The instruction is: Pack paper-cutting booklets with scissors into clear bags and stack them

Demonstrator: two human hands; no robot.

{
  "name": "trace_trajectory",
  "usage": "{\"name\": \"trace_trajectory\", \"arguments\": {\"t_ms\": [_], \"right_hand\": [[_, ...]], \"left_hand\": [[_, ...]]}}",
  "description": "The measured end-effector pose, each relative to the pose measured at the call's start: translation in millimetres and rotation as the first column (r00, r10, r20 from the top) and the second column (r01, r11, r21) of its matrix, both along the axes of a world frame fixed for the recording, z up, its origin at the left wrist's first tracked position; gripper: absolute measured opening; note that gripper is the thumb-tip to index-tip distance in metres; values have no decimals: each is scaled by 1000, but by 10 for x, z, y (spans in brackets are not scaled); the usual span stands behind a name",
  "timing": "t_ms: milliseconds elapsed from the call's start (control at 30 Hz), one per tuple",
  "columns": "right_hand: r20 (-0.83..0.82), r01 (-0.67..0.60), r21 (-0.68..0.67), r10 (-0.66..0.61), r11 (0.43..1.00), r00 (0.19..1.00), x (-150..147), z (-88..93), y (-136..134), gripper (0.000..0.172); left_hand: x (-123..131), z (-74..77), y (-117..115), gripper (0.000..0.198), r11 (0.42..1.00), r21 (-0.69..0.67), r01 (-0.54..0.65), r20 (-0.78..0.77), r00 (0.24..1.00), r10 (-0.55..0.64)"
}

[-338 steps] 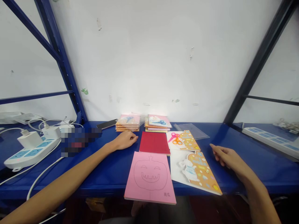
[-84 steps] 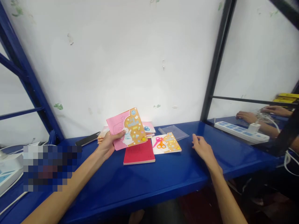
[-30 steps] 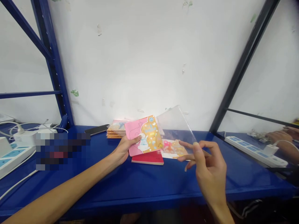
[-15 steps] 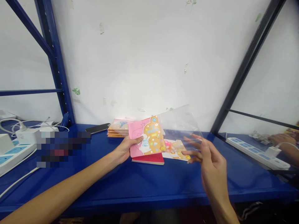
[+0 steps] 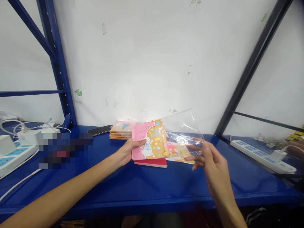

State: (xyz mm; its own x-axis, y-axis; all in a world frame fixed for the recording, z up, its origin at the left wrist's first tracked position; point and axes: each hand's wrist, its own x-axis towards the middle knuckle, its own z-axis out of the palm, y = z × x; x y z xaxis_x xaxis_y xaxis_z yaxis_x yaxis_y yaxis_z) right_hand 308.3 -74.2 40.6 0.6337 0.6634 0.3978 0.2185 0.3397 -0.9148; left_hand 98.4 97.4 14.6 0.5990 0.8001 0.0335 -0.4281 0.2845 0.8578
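Note:
My left hand point(image 5: 127, 152) grips a pink paper pad with an orange rabbit card on its front point(image 5: 149, 140), held tilted above the blue shelf. My right hand point(image 5: 209, 158) pinches a clear plastic bag point(image 5: 181, 126) just right of the pad, its near edge beside the card. Under them on the shelf lie a red booklet point(image 5: 152, 162) and a card with small scissors point(image 5: 179, 152), seen partly through the bag.
A stack of packed paper sets point(image 5: 120, 129) and a black phone point(image 5: 99, 129) lie by the white wall. Power strips with chargers point(image 5: 14, 148) sit at left, another power strip point(image 5: 261, 152) at right. Blue and black rack posts point(image 5: 55, 63) frame the blue shelf point(image 5: 142, 186).
My right hand picked the clear bag up off the shelf and brought it beside the pad in my left hand; over the last half second it has lowered a little.

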Motion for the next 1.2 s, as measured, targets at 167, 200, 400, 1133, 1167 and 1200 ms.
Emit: {"name": "trace_trajectory", "arguments": {"t_ms": [167,200,400,1133,1167,1200], "right_hand": [[71,-71,-79,77,994,995,76,-28,21,47],[96,-87,-109,97,990,991,90,-41,31,48],[321,-44,-358,167,933,932,177,-136,76,52],[898,90,244,-260,965,354,-154,-122,29,29],[868,105,250,-270,963,417,-150,-112,21,23],[824,123,233,-263,965,502,-144,-101,12,16]], "left_hand": [[14,-10,16,58,998,52,-22,6,1000,22],[16,-18,23,58,997,71,-35,6,999,34],[0,-41,53,53,960,253,-119,-20,991,129],[-75,5,-133,50,-376,826,-421,564,644,517],[-68,12,-117,65,-339,818,-466,574,617,538],[-64,17,-99,78,-291,819,-495,564,601,566]]}}
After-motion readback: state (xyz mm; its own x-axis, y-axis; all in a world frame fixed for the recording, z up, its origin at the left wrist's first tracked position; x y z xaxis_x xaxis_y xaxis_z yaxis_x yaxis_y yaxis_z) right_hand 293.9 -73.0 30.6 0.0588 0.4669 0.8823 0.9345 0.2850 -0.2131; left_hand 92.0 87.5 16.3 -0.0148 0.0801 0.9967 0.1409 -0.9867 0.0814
